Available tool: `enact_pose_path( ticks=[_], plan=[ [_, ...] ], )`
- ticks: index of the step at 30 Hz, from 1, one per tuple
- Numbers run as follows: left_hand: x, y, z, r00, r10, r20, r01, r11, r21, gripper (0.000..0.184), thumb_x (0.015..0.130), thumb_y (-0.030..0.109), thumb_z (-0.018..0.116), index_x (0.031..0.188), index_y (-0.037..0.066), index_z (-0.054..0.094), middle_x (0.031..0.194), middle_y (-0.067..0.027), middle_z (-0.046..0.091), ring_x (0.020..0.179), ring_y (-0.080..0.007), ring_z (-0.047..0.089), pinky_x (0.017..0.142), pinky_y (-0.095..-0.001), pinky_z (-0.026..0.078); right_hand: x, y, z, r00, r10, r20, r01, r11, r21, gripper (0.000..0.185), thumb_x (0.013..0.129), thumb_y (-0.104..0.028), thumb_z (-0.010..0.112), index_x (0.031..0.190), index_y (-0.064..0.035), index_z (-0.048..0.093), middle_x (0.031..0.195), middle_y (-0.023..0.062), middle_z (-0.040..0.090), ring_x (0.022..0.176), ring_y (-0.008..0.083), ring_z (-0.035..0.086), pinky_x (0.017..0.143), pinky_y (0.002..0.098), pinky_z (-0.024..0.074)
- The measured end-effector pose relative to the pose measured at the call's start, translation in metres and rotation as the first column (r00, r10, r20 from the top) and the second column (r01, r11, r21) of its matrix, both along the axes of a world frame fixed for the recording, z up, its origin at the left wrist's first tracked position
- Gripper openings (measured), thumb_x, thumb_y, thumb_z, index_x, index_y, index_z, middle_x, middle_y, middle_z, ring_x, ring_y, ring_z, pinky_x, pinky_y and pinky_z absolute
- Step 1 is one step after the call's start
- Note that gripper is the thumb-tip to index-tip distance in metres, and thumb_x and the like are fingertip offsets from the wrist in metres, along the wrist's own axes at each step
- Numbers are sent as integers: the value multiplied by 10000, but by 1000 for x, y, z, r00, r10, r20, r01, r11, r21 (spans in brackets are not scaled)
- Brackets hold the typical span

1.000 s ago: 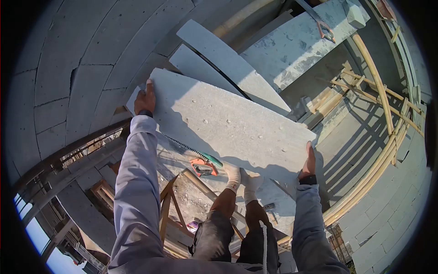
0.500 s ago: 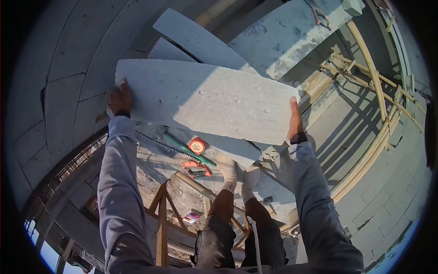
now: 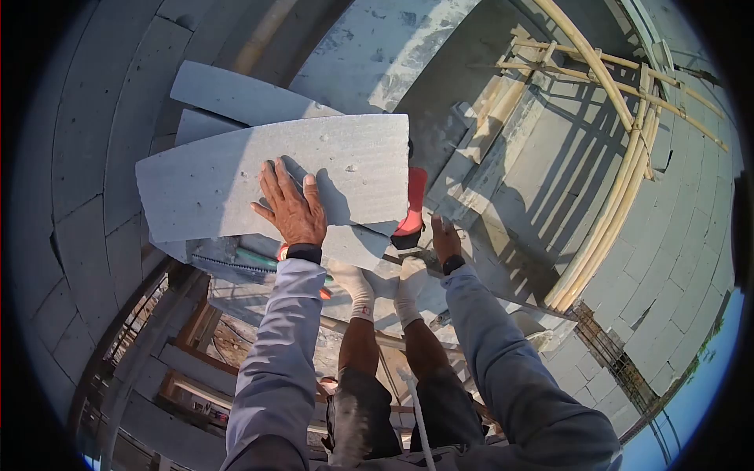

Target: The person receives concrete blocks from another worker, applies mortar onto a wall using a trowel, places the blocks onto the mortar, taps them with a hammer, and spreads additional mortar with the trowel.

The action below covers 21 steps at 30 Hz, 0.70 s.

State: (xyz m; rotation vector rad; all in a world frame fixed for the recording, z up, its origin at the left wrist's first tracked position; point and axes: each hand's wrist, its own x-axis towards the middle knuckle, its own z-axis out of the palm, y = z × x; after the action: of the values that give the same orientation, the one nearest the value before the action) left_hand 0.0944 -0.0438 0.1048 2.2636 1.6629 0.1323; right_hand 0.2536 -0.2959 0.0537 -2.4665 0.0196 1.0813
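Note:
A long pale concrete block [image 3: 212,184] lies across other blocks in front of me, its right part in sunlight. My left hand [image 3: 294,208] presses flat on its top face, fingers extended and thumb apart. My right hand [image 3: 445,242] is off the block, past its right end, with fingers pointing forward and seemingly holding nothing. Between that hand and the block's end stands a red object with a black base [image 3: 412,206], whose kind I cannot make out. Below the block, a toothed saw blade [image 3: 228,265] and a green bar [image 3: 255,259] show partly, the rest covered.
Another pale block [image 3: 251,93] lies beneath and behind the long one. My feet in light socks [image 3: 360,294] stand close to the blocks. Bamboo poles [image 3: 609,235] rise at the right, and a block wall [image 3: 86,157] runs along the left. Drops and timber framing [image 3: 200,330] lie lower left.
The block, earlier gripped at both ends, now rests further left in view. My left hand has moved onto its top face. My right hand has let go. The red object has come into view.

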Motion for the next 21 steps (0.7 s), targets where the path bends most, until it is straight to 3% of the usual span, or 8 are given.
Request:
enact_pose_path(
  ticks=[1,4,8,11,14,21],
  plan=[
    [4,-5,-7,1000,-11,-17,11,1000,16,596,931,454,337,1407,110,234,1478,-140,150,1378,-310,86,1043,-597,-15,-2,-19,-6,992,118,-34,-121,987,-103,677,800,-538,529,1153,40,522,1115,250,567,1059,352,544,884,397,419],
    [12,-12,-20,999,12,-33,-9,996,94,628,926,499,297,1415,111,226,1481,-143,147,1380,-311,78,1054,-574,-7,-2,-59,-26,956,265,-126,-284,942,-179,765,774,-551,551,1240,48,457,1171,269,535,1111,375,514,945,401,392],
    [12,-13,-27,996,18,-89,-3,986,166,656,915,541,254,1413,114,241,1480,-139,160,1378,-308,99,1063,-559,14,9,-73,-67,948,314,-59,-317,946,-60,693,749,-473,611,1213,26,486,1132,254,565,1060,355,554,897,393,436],
    [13,-15,-28,995,26,-95,-8,982,187,655,913,544,248,1414,122,245,1480,-132,168,1376,-300,114,1068,-549,23,26,-56,-73,918,370,-145,-375,927,-12,659,774,-400,583,1226,61,451,1103,274,558,1042,365,548,904,399,429],
    [12,-14,-31,995,28,-94,-8,979,205,634,914,524,263,1413,134,251,1476,-128,182,1373,-299,126,1073,-540,34,32,-55,-97,905,424,-25,-422,904,67,639,778,-402,571,1208,59,463,1095,273,562,1028,368,551,892,406,434],
    [13,-15,-32,997,15,-73,5,966,260,626,916,534,270,1398,136,293,1460,-133,231,1360,-305,172,1059,-551,81,29,-61,-102,874,474,-104,-472,881,48,624,782,-438,572,1146,62,487,1049,265,583,992,374,567,863,415,449]
  ],
)
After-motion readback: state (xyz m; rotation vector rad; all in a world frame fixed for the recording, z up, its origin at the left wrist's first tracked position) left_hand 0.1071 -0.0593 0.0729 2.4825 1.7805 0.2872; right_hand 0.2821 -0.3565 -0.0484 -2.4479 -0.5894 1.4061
